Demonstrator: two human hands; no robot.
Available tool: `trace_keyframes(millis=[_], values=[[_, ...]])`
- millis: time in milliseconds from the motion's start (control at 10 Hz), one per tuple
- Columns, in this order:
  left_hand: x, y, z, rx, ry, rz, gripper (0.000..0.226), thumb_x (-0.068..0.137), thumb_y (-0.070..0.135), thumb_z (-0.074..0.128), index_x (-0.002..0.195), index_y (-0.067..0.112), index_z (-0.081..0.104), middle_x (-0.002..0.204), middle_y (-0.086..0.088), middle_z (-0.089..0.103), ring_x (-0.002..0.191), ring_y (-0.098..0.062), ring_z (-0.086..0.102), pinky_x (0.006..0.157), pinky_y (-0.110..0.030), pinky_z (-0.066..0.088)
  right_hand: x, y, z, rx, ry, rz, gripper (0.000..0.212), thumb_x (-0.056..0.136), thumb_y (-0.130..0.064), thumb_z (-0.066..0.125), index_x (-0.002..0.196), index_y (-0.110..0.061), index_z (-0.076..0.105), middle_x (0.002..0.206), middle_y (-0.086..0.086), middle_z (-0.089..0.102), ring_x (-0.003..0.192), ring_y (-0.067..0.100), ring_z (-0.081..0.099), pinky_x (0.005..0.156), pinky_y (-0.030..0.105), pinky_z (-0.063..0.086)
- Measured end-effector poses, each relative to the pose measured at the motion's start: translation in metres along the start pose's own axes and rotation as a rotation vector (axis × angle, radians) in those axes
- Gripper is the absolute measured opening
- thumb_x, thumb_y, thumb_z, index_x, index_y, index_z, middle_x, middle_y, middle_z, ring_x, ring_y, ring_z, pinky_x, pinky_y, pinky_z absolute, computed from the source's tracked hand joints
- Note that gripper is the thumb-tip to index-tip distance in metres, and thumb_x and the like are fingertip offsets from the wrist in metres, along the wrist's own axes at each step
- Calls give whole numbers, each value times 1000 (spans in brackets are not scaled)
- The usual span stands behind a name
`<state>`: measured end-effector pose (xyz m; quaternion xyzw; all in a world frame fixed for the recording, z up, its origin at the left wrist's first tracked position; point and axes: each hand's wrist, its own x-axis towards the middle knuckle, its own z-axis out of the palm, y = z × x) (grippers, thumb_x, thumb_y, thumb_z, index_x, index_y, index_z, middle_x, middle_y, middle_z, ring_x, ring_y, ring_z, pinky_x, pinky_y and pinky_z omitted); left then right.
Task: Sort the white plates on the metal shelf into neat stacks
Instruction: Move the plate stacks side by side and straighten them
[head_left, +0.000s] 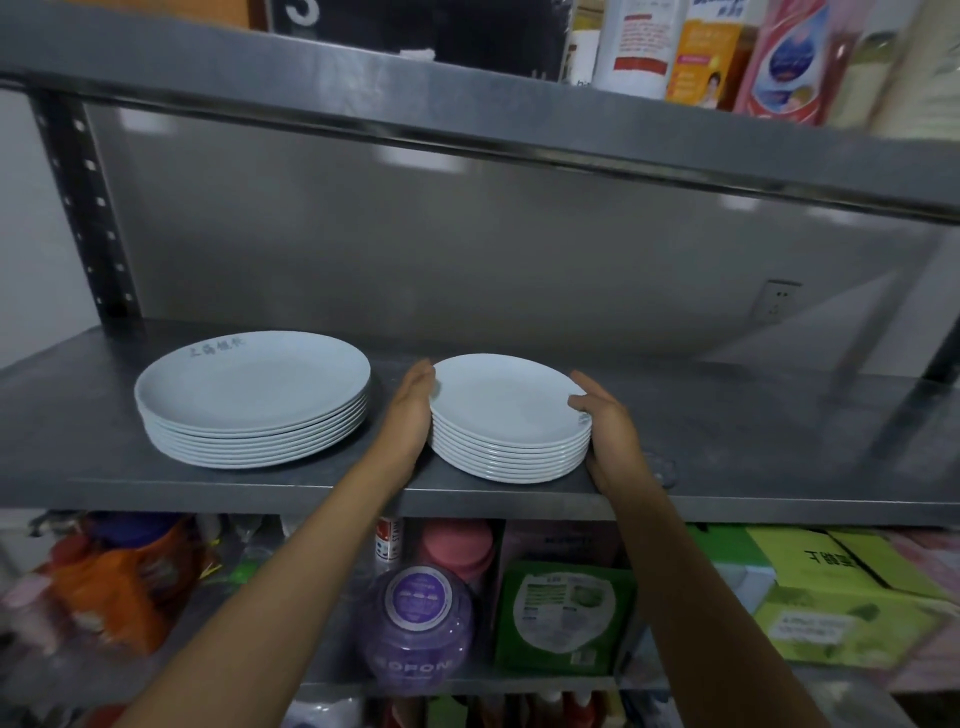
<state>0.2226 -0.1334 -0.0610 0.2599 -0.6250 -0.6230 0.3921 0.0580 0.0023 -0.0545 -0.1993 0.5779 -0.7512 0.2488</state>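
grey metal shelf (727, 467) carries two stacks of white plates. the smaller stack (511, 418) sits between both hands: the left hand (413, 415) lies flat against its left edge, fingers straight and together, while the right hand (610, 431) cups its right edge, thumb on the top rim, fingers mostly hidden behind the plates. the larger stack (254, 397) stands just left of the left-hand fingers, not touching them. below, a purple jar (415, 623) and green boxes (563, 618) look blurred.
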Motion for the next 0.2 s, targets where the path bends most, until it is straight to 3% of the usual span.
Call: trace_keyframes(millis=[100,200], values=[[-15,9,-3,147,-13,84,49,103,36,30,149,21,27,152,8,29,132,0,26,106,-19,16,-11,-15,3,-41,-2,-63,46,93,-16,55,138,-11,49,136,3,55,117,20,57,100,35,47],[-36,16,-6,306,14,274,54,101,42,29,151,26,16,158,10,13,142,-1,9,112,-22,8,-39,-27,20,-198,46,-296,48,89,-19,62,136,-25,52,140,1,52,125,16,51,99,39,48]])
